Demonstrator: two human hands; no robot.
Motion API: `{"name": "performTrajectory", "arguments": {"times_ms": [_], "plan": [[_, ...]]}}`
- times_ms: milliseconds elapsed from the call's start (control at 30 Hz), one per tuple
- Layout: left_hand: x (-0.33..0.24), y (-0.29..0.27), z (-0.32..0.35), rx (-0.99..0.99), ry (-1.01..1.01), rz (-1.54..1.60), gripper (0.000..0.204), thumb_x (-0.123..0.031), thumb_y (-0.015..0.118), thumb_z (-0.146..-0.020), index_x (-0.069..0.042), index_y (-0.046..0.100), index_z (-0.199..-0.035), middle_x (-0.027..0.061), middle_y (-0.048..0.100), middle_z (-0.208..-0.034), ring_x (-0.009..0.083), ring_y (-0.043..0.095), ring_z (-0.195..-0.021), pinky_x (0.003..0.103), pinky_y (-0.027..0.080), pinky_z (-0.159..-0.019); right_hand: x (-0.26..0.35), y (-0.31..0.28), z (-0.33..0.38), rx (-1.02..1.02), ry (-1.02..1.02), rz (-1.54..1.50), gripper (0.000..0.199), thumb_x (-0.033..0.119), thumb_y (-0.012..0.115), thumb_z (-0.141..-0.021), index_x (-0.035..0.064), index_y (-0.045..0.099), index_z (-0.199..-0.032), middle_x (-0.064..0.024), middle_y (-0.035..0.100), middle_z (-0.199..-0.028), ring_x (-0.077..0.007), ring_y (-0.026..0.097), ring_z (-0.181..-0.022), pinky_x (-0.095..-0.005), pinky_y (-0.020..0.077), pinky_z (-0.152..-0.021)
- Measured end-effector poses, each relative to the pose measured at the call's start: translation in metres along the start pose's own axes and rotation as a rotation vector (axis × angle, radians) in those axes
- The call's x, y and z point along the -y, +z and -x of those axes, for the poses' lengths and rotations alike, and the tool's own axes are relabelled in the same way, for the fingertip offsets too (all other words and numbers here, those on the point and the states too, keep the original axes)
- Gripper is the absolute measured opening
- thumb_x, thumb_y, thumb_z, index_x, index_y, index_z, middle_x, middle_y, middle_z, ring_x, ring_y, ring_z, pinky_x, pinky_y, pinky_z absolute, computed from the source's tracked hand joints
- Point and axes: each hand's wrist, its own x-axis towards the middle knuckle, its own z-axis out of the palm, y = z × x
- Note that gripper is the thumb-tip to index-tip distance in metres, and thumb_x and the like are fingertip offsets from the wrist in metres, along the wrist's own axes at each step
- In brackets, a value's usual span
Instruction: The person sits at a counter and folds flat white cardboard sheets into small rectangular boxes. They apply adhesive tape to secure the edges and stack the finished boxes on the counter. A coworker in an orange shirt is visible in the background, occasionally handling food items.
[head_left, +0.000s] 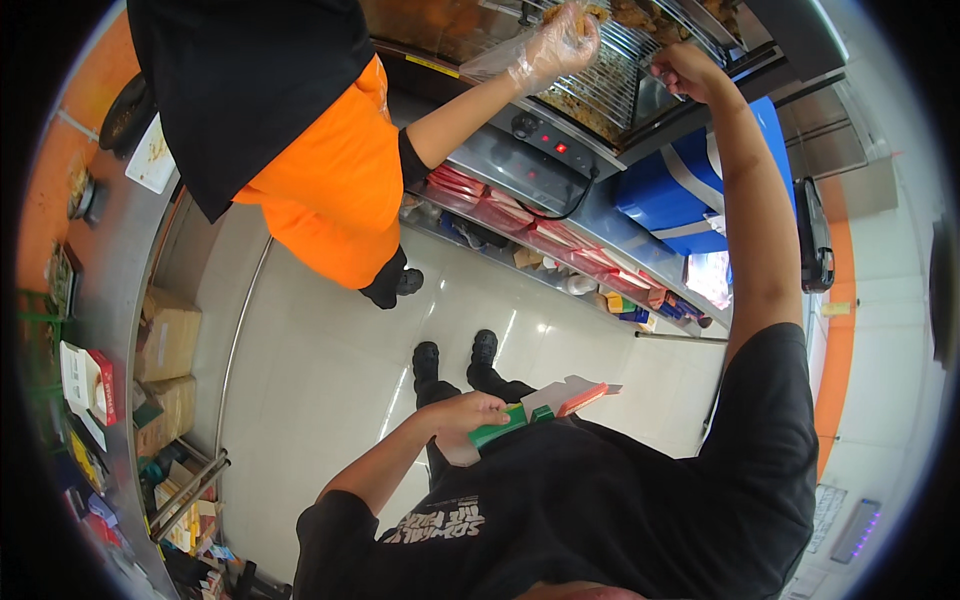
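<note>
My left hand (470, 412) grips a flattened cardboard food box (500, 428), green, red and white, in front of my black shirt. My right arm stretches up to a glass-fronted food warmer (590, 160). There my right hand (688, 72) is closed at the side of a wire rack (605, 80); what its fingers hold, if anything, I cannot make out. Browned fried pieces (640, 18) lie on the racks. Next to my hand, a co-worker's hand in a clear plastic glove (560, 48) holds a browned fried piece (575, 13).
The co-worker, in an orange apron (330, 190), stands at the far left. Under the warmer, a shelf holds red-and-white packages (540, 225). A blue insulated bag (680, 185) sits right of it. A steel counter (150, 230) with cardboard boxes (168, 335) beneath runs along the left.
</note>
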Motion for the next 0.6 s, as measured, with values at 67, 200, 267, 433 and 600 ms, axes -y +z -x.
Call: {"name": "performTrajectory", "arguments": {"times_ms": [67, 200, 267, 433, 600], "plan": [[0.0, -0.002, 0.0, -0.004, 0.003, 0.013, 0.036, -0.036, 0.059, -0.099, -0.008, 0.065, -0.12, -0.0007, 0.065, -0.102, 0.0093, 0.056, -0.097, 0.028, 0.043, -0.089, -0.002, -0.002, -0.007, -0.036, 0.002, -0.006, 0.017, 0.018, 0.048, -0.097, 0.0043, 0.054, -0.104, 0.0007, 0.055, -0.067, -0.0076, 0.043, -0.048, -0.0267, 0.038, -0.047], [-0.009, -0.006, 0.008, -0.021, -0.001, -0.054, 0.036, -0.036, 0.06, -0.099, -0.007, 0.065, -0.12, 0.0005, 0.066, -0.104, 0.0102, 0.057, -0.098, 0.028, 0.044, -0.09, -0.015, -0.011, -0.008, -0.083, -0.057, -0.056, 0.015, 0.011, 0.047, -0.092, 0.005, 0.06, -0.088, -0.0038, 0.059, -0.073, -0.0091, 0.046, -0.05, -0.0294, 0.0388, -0.047], [-0.012, -0.009, 0.011, -0.032, -0.015, -0.058, 0.037, -0.035, 0.059, -0.099, -0.006, 0.065, -0.121, 0.0015, 0.067, -0.106, 0.0106, 0.058, -0.1, 0.029, 0.044, -0.091, -0.025, -0.01, 0.01, -0.105, -0.195, 0.025, 0.018, 0.014, 0.046, -0.092, 0.0065, 0.062, -0.093, -0.0028, 0.057, -0.073, -0.0092, 0.046, -0.051, -0.0282, 0.0378, -0.047], [-0.008, -0.017, 0.015, -0.077, 0.025, 0.035, 0.04, -0.032, 0.059, -0.1, -0.003, 0.063, -0.127, 0.004, 0.067, -0.113, 0.0118, 0.059, -0.106, 0.028, 0.044, -0.095, -0.015, 0.097, 0.166, 0.318, -0.358, 0.186, 0.032, 0.024, 0.062, -0.089, 0.0102, 0.063, -0.118, 0.0018, 0.061, -0.079, -0.0079, 0.055, -0.063, -0.0216, 0.0454, -0.054], [-0.034, -0.022, 0.023, -0.043, -0.008, -0.05, 0.039, -0.031, 0.058, -0.1, -0.003, 0.063, -0.127, 0.004, 0.069, -0.11, 0.0109, 0.06, -0.102, 0.028, 0.045, -0.092, -0.145, 0.213, 0.245, 1.062, -0.39, 0.325, 0.062, 0.046, 0.071, -0.089, 0.0037, 0.056, -0.133, -0.0139, 0.068, -0.107, -0.0219, 0.066, -0.097, -0.0352, 0.0519, -0.088]]}}
